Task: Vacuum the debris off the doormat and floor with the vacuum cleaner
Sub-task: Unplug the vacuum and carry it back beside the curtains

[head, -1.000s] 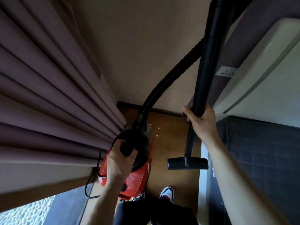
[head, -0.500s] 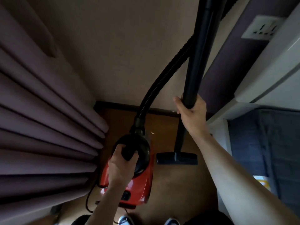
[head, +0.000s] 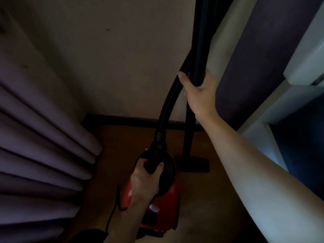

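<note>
On vacuum cleaner point(head: 166, 213) handle point(head: 152, 166), left hand point(head: 142, 181) fingers point(head: 140, 163) wrapped; right hand point(head: 199, 92) grasping wand point(head: 199, 50).

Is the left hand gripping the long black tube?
No, the left hand grips the red vacuum cleaner's black handle; the right hand holds the long black tube.

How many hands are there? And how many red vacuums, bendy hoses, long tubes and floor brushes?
Hands: 2 (left hand, right hand)
Red vacuum: 1
Bendy hose: 1
Long tube: 1
Floor brush: 1
Total: 6
</note>
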Demonstrator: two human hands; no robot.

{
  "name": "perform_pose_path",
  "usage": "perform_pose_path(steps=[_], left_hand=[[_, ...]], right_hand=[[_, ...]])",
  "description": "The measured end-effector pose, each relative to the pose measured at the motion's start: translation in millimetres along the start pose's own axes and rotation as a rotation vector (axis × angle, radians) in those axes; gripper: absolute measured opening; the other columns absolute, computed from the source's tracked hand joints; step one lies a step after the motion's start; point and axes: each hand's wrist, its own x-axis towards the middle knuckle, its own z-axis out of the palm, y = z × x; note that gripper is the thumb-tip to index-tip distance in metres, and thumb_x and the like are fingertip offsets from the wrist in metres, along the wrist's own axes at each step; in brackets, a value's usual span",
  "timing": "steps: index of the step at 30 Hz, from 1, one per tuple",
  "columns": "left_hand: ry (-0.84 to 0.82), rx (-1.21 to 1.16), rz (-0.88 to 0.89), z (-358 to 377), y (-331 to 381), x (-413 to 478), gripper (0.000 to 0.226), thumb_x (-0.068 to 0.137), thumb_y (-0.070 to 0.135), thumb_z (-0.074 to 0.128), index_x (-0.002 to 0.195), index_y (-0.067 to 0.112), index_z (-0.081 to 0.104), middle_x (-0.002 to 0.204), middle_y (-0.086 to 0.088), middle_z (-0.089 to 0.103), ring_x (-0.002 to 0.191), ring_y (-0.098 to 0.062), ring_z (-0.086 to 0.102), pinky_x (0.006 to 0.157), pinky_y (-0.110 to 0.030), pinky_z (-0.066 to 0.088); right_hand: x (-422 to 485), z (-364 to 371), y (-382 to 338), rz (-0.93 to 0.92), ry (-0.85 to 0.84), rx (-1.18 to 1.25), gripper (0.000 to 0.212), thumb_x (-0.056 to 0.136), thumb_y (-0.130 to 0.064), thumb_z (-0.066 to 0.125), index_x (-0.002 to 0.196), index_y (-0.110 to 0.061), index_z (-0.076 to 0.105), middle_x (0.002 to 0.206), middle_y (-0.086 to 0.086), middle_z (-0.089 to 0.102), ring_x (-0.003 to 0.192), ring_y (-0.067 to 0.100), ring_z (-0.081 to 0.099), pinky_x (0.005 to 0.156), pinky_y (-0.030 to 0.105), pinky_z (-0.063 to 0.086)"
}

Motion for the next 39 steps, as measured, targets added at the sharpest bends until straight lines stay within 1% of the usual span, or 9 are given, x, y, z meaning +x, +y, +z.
perform_pose_path(steps=[3, 6, 10, 13, 19, 24, 29, 35, 39], left_hand=[[-0.032, 0.006, -0.003, 10.2, -2.9, 4.8, 0.049, 0.087, 0.042, 0.070, 0.127, 0.020, 0.052, 0.113, -0.006, 0.066, 0.097, -0.027, 0.068, 0.060, -0.026, 0.059], [-0.046, 0.024, 0.007, 19.4, -6.3, 6.4, 0.051, 0.087, 0.044, 0.070, 0.128, 0.021, 0.052, 0.118, 0.001, 0.063, 0.105, -0.016, 0.062, 0.065, -0.018, 0.057], [-0.019, 0.022, 0.054, 31.6, -16.3, 13.4, 0.051, 0.087, 0.041, 0.070, 0.130, 0.018, 0.053, 0.121, 0.000, 0.062, 0.108, -0.014, 0.060, 0.088, -0.033, 0.058], [-0.018, 0.026, 0.080, 40.7, -22.8, 20.3, 0.050, 0.089, 0.040, 0.068, 0.132, 0.018, 0.052, 0.122, 0.003, 0.060, 0.112, -0.014, 0.058, 0.091, -0.030, 0.056], [0.007, 0.054, 0.126, 56.7, -20.7, 29.9, 0.040, 0.091, 0.034, 0.066, 0.126, 0.019, 0.053, 0.110, 0.012, 0.054, 0.105, -0.006, 0.055, 0.078, -0.014, 0.050], [0.056, 0.042, 0.111, 65.6, -16.5, 42.2, 0.041, 0.090, 0.033, 0.068, 0.125, 0.014, 0.055, 0.106, 0.005, 0.058, 0.103, -0.020, 0.064, 0.081, -0.040, 0.061], [0.042, 0.045, 0.143, 66.0, -18.2, 39.0, 0.041, 0.092, 0.032, 0.065, 0.127, 0.015, 0.053, 0.109, 0.006, 0.059, 0.102, -0.014, 0.062, 0.081, -0.030, 0.059], [0.079, 0.122, 0.143, 70.2, -19.5, 45.4, 0.040, 0.091, 0.032, 0.066, 0.124, 0.014, 0.055, 0.100, 0.004, 0.061, 0.089, -0.016, 0.064, 0.064, -0.016, 0.047], [0.091, 0.140, 0.122, 69.6, -16.4, 43.2, 0.040, 0.091, 0.030, 0.066, 0.125, 0.015, 0.054, 0.098, 0.007, 0.056, 0.085, -0.009, 0.058, 0.054, -0.005, 0.039]], right_hand=[[13.7, 6.3, -0.6, -0.003, 0.015, 0.011, 0.016, 0.090, -0.031, 0.074, 0.083, -0.030, 0.059, 0.080, -0.001, 0.062, 0.078, 0.018, 0.062, 0.072, 0.037, 0.055], [26.2, 11.5, -1.4, -0.005, 0.023, 0.051, 0.021, 0.093, -0.024, 0.073, 0.080, -0.028, 0.057, 0.076, 0.002, 0.058, 0.072, 0.016, 0.059, 0.069, 0.031, 0.051], [40.2, 15.8, 6.8, 0.011, 0.049, 0.103, 0.028, 0.094, -0.015, 0.071, 0.074, -0.023, 0.053, 0.071, 0.005, 0.051, 0.065, 0.015, 0.053, 0.064, 0.028, 0.047], [49.9, 19.0, 15.5, 0.010, 0.034, 0.109, 0.029, 0.093, -0.015, 0.071, 0.074, -0.018, 0.049, 0.073, 0.009, 0.049, 0.064, 0.019, 0.051, 0.062, 0.030, 0.045], [52.9, 16.8, 34.6, 0.041, 0.011, 0.086, 0.022, 0.093, -0.010, 0.071, 0.079, -0.010, 0.053, 0.067, 0.011, 0.051, 0.055, 0.014, 0.050, 0.056, 0.026, 0.046], [58.7, 24.7, 33.9, 0.063, 0.039, 0.118, 0.024, 0.090, -0.006, 0.070, 0.077, -0.011, 0.050, 0.065, 0.010, 0.045, 0.054, 0.022, 0.045, 0.052, 0.031, 0.040], [57.1, 22.6, 34.1, 0.071, 0.025, 0.096, 0.024, 0.090, -0.001, 0.067, 0.076, -0.013, 0.051, 0.067, 0.009, 0.044, 0.057, 0.024, 0.044, 0.054, 0.033, 0.040], [52.8, 17.4, 31.9, 0.077, 0.012, 0.096, 0.024, 0.091, 0.003, 0.065, 0.076, -0.011, 0.053, 0.066, 0.010, 0.044, 0.056, 0.024, 0.044, 0.051, 0.028, 0.040], [47.2, 27.3, 30.1, 0.086, 0.029, 0.074, 0.040, 0.091, 0.006, 0.063, 0.068, -0.018, 0.042, 0.062, 0.005, 0.040, 0.050, 0.009, 0.042, 0.048, 0.020, 0.038]])
